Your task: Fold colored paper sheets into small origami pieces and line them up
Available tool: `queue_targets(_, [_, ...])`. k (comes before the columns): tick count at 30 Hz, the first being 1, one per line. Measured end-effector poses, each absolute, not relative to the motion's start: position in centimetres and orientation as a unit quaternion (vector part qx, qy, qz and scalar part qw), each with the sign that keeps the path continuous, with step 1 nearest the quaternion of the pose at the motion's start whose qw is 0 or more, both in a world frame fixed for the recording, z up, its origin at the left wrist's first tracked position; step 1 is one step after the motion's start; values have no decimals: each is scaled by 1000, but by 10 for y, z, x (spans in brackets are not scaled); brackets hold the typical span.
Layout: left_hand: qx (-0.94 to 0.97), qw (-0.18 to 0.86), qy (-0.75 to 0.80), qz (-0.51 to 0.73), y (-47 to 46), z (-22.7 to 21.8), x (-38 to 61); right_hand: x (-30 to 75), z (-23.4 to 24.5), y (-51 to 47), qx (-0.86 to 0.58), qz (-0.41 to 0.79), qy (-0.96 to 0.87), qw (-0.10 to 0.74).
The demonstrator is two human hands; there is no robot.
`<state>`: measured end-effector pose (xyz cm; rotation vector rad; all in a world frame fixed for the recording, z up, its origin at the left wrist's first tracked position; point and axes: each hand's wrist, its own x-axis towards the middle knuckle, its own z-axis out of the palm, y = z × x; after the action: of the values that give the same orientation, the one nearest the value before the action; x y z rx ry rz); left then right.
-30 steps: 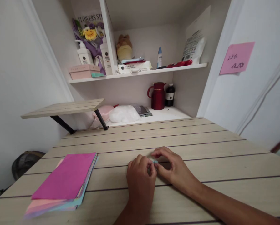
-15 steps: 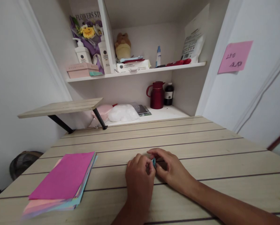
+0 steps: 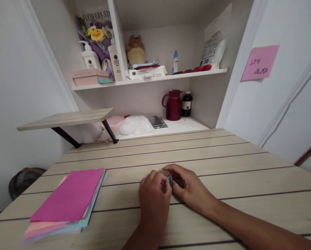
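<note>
A tiny piece of folded teal paper (image 3: 170, 179) is pinched just above the middle of the wooden table; most of it is hidden by fingers. My left hand (image 3: 154, 191) grips it from the left between thumb and curled fingers. From the right, my right hand (image 3: 188, 184) closes around it, the thumb against its side and the index finger arched over toward the left fingertips. Off to the left lies a stack of coloured paper sheets (image 3: 69, 196), magenta on top, with peach, lilac and light blue edges fanned out below.
A small raised wooden shelf (image 3: 66, 118) on black legs stands at the table's back left. Behind the table (image 3: 223, 163), a white cabinet holds a red jug (image 3: 173, 106), a dark bottle (image 3: 186, 105) and a white plastic bag (image 3: 136, 125). A pink note (image 3: 260, 63) hangs on the right wall.
The folded paper has turned slightly between my fingers. Both hands stay in nearly the same place; the whole view has shifted a little.
</note>
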<state>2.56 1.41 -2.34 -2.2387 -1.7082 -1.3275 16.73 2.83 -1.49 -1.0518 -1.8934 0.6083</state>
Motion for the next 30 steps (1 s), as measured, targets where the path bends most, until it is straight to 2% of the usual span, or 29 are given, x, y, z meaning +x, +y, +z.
queue_targets(18, [-727,27,-550,-410,12,-20,28,166,-8,25,-452,230,-764,398])
queue_targets(30, [-724,26,-559,-404,13,-21,29,167,-8,27,-446,229,-764,406])
